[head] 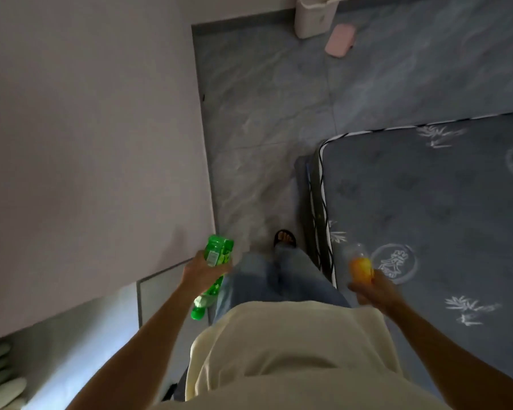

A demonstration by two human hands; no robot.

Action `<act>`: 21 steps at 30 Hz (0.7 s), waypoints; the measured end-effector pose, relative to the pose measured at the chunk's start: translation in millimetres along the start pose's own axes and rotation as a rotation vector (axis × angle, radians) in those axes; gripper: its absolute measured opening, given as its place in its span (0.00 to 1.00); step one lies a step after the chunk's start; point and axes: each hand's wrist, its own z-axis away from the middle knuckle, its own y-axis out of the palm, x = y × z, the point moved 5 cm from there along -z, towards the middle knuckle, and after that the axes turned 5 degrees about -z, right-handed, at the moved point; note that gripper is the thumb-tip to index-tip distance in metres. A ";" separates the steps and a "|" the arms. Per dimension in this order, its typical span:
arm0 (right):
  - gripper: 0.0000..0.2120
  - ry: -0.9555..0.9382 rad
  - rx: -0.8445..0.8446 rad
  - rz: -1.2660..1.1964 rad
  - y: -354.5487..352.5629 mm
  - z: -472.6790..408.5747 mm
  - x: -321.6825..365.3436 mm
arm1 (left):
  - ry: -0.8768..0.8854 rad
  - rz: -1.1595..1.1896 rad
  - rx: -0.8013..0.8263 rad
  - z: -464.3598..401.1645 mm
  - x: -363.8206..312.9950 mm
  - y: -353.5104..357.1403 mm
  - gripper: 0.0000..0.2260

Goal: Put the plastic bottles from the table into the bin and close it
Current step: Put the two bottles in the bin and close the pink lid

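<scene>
My left hand (200, 273) grips a green plastic bottle (216, 253) around its middle; the cap end points down toward me. My right hand (373, 290) holds a clear bottle with an orange label (359, 266), base pointing away from me. Both hands hang low at my sides above the floor. A white bin (313, 16) stands far ahead at the top of the view against the wall; only its lower part shows. A pink flat object, perhaps its lid (339, 39), lies on the floor right beside it.
A pale wall (86, 128) runs along my left. A grey mattress with white patterns (427, 202) fills the right side. Between them lies a strip of grey marbled floor (264, 113) leading to the bin. My sandalled foot (285, 238) shows below.
</scene>
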 end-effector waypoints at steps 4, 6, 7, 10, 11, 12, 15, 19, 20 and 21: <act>0.19 -0.104 0.049 -0.019 -32.8 -49.2 106.0 | -0.103 -0.015 0.021 -12.0 8.0 -12.5 0.29; 0.24 -0.147 0.066 -0.050 -45.0 -71.4 156.5 | -0.151 -0.005 0.040 -16.6 10.3 -20.1 0.29; 0.26 -0.161 0.060 -0.058 -51.7 -81.5 179.6 | -0.163 -0.008 0.054 -20.7 10.0 -24.2 0.28; 0.33 -0.184 0.036 -0.071 -67.5 -111.7 240.4 | -0.210 -0.030 0.087 -37.6 1.1 -43.8 0.26; 0.34 -0.190 0.032 -0.066 -71.8 -121.7 258.4 | -0.220 -0.030 0.089 -46.2 -5.7 -53.2 0.27; 0.34 -0.194 0.021 -0.048 -76.4 -131.4 274.5 | -0.225 -0.023 0.092 -56.3 -14.4 -63.4 0.27; 0.33 -0.165 0.000 -0.029 -87.9 -152.6 308.5 | -0.202 -0.012 0.120 -95.4 -51.4 -100.1 0.25; 0.22 -0.132 -0.031 -0.008 -102.8 -164.3 332.9 | -0.125 0.017 0.121 -147.3 -131.9 -159.0 0.25; 0.22 -0.108 -0.037 -0.015 -105.9 -165.7 334.4 | -0.097 0.013 0.121 -159.8 -156.0 -173.6 0.26; 0.24 -0.077 -0.032 -0.021 -108.2 -165.6 332.7 | -0.064 0.002 0.118 -170.4 -181.2 -186.8 0.27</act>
